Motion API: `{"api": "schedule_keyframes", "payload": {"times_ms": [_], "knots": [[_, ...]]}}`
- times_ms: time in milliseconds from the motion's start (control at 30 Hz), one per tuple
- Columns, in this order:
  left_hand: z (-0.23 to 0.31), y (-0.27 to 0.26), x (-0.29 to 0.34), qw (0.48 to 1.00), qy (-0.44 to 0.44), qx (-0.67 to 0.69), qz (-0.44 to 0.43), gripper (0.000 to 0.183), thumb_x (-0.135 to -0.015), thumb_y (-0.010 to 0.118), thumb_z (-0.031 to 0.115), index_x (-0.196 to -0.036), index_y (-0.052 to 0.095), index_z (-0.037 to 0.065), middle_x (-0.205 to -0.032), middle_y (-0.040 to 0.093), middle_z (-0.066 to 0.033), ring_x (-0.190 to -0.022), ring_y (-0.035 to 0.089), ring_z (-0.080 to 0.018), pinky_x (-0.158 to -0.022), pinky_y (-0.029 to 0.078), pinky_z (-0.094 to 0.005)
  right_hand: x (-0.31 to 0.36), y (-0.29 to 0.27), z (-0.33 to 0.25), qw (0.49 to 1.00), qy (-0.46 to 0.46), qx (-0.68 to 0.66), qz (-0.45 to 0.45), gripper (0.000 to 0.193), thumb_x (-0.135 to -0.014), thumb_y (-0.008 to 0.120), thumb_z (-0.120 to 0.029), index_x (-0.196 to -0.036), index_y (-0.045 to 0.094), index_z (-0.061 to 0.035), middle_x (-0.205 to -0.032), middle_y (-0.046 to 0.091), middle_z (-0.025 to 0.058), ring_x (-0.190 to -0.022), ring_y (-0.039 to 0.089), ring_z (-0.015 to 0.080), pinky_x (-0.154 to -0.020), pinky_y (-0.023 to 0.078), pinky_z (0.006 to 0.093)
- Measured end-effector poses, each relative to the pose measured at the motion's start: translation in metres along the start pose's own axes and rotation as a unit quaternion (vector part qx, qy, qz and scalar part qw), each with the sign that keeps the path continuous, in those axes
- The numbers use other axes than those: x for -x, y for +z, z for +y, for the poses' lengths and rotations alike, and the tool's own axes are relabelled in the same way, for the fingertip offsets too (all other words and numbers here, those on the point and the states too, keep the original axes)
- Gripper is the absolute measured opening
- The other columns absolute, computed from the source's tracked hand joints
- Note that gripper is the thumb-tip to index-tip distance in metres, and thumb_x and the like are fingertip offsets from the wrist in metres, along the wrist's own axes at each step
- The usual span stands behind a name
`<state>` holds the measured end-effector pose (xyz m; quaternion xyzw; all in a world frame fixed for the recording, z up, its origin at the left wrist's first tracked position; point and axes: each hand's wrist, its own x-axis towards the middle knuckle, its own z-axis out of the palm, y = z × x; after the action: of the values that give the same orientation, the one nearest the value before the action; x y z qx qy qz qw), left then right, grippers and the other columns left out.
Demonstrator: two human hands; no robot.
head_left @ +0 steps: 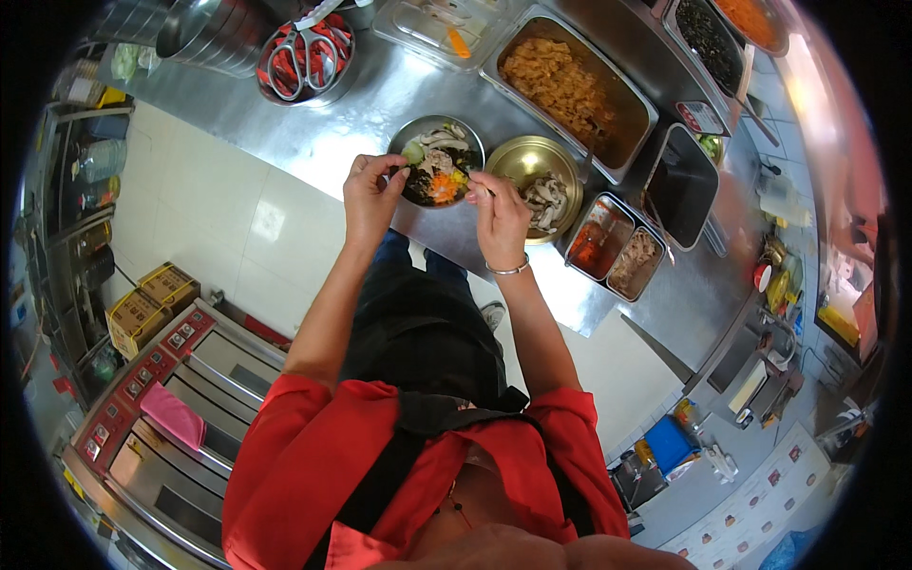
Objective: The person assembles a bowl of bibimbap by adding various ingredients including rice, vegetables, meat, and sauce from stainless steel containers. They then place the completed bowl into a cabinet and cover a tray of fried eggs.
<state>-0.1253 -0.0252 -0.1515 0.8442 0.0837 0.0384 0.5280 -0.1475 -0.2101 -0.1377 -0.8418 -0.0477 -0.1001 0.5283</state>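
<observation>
A round silver metal bowl point(412, 135) of food point(441, 179) sits at the frame's upper centre. The bare left hand point(370, 193) curls at its left edge, the bare right hand point(503, 215) at its right, fingertips pinched; whether either grip holds anything I cannot tell.

Pink cloth point(174, 415) on red-panelled appliance point(119, 397), lwr L. 2 cardboard boxes point(141, 321), yellow-strapped, side by side nr its far end. Lg clear bottle point(103, 160), far L. Metal vessels point(214, 40), upr L on surface point(318, 142). Blue container point(671, 445), lwr R.
</observation>
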Motion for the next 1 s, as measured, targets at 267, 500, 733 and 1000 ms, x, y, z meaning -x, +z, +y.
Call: {"api": "schedule_keyframes", "payload": {"times_ms": [267, 500, 733, 1000], "knots": [[0.013, 0.019, -0.008, 0.998, 0.045, -0.053, -0.007, 0.018, -0.069, 0.072, 0.005, -0.086, 0.068, 0.008, -0.077, 0.053, -0.0082, -0.068, 0.055, -0.0225, -0.059, 0.046, -0.0318, 0.0, 0.001, 0.005, 1.0, -0.005, 0.006, 0.001, 0.015, -0.09, 0.05, -0.003, -0.101, 0.059, 0.0001, -0.081, 0.062, 0.0109, -0.069, 0.064, 0.0158, -0.062, 0.051, 0.0251], [0.011, 0.02, -0.007, 0.993, 0.044, -0.105, -0.01, 0.016, -0.07, 0.071, 0.005, -0.085, 0.068, 0.008, -0.078, 0.053, -0.0088, -0.07, 0.056, -0.0236, -0.061, 0.047, -0.0327, -0.003, 0.0, 0.003, 0.998, 0.038, -0.036, 0.038, 0.013, -0.087, 0.053, -0.001, -0.098, 0.06, -0.0009, -0.081, 0.061, 0.0117, -0.067, 0.063, 0.0191, -0.061, 0.05, 0.0288], [0.009, 0.019, -0.005, 0.997, 0.028, -0.073, 0.003, 0.018, -0.071, 0.069, 0.003, -0.088, 0.069, 0.01, -0.078, 0.052, -0.0085, -0.069, 0.056, -0.0227, -0.061, 0.047, -0.0318, -0.004, -0.001, 0.002, 0.996, 0.074, -0.046, 0.032, 0.016, -0.092, 0.047, -0.004, -0.103, 0.058, 0.0005, -0.083, 0.064, 0.0101, -0.069, 0.063, 0.0135, -0.063, 0.051, 0.0245], [0.025, 0.026, -0.005, 0.984, 0.13, -0.114, -0.032, 0.026, -0.073, 0.061, -0.004, -0.094, 0.068, 0.011, -0.081, 0.05, -0.0104, -0.067, 0.055, -0.0242, -0.06, 0.047, -0.0322, -0.009, 0.003, 0.002, 0.992, 0.077, -0.073, 0.073, 0.016, -0.092, 0.048, -0.008, -0.102, 0.059, -0.0011, -0.078, 0.063, 0.0091, -0.066, 0.063, 0.0138, -0.061, 0.051, 0.0255]]}}
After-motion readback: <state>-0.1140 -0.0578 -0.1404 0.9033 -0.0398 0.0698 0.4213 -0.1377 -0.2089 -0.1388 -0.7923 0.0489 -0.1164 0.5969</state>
